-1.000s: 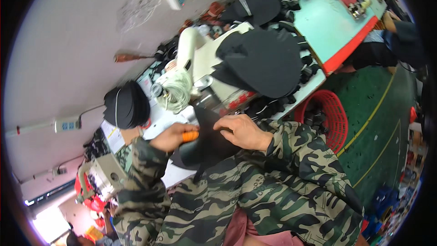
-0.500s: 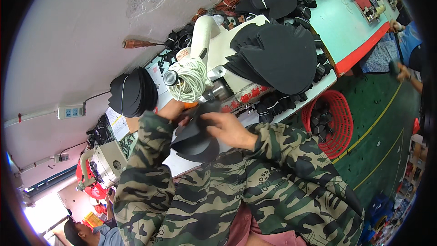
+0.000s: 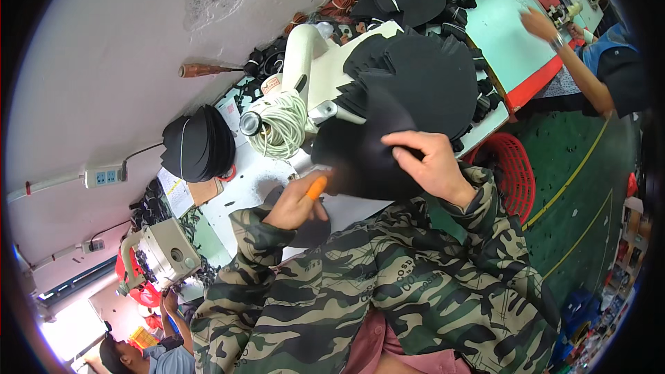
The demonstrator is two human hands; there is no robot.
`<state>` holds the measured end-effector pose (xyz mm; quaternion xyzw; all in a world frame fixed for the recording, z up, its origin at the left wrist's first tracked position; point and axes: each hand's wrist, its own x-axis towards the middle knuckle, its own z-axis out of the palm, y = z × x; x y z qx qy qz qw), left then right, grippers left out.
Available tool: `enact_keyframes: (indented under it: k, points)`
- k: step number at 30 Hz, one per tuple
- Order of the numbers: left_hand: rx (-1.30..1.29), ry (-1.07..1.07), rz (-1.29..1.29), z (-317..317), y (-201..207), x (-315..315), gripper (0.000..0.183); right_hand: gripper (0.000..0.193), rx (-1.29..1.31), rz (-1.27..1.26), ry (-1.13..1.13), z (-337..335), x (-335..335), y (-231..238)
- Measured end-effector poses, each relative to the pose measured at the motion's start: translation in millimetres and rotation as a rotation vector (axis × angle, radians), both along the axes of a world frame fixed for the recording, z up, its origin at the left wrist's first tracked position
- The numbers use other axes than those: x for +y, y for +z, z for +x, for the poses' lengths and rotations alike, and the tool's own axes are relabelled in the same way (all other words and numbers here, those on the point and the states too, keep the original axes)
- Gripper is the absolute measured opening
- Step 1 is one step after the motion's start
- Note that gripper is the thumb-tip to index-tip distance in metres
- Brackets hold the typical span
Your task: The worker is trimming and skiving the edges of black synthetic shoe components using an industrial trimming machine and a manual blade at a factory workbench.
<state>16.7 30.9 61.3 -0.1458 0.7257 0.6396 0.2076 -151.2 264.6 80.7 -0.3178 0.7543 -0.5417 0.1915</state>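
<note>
A flat black panel with a rounded outline, blurred by motion, spans the space between my hands in front of the sewing machine. My right hand grips its right side, thumb and fingers closed on it. At its left edge is my left hand, fingers pinched together there, with an orange cover on one finger. Another dark panel lies on the white table below my left hand. Just behind the held panel rests a big stack of similar black panels. The machine's needle area is hidden.
A coil of pale cord hangs on the machine. A tied bundle of black panels stands to the left. On the right are a red basket on the green floor and a co-worker's arm. A wooden-handled tool sticks out by the wall.
The held panel and my right hand have moved right, toward the big stack. My left hand has come down and nearer me, showing the panel on the table. The co-worker's arm at right has risen.
</note>
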Motion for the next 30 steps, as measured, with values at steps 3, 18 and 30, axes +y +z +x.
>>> enact_keyframes:
  k: [3,18,30]
  points:
    - [-0.17,0.141,0.047,-7.4,-28.5,-4.8,0.036,0.026,0.008,0.101,-0.125,9.7,-3.9,-0.6]
    - [-0.206,0.248,-0.266,-43.2,-14.5,-5.9,0.022,0.03,0.092,0.189,0.143,-0.2,-31.6,10.0]
    - [0.027,0.39,-0.316,-11.8,-47.6,-23.0,0.018,0.03,0.154,0.092,-0.02,-32.8,5.6,49.0]
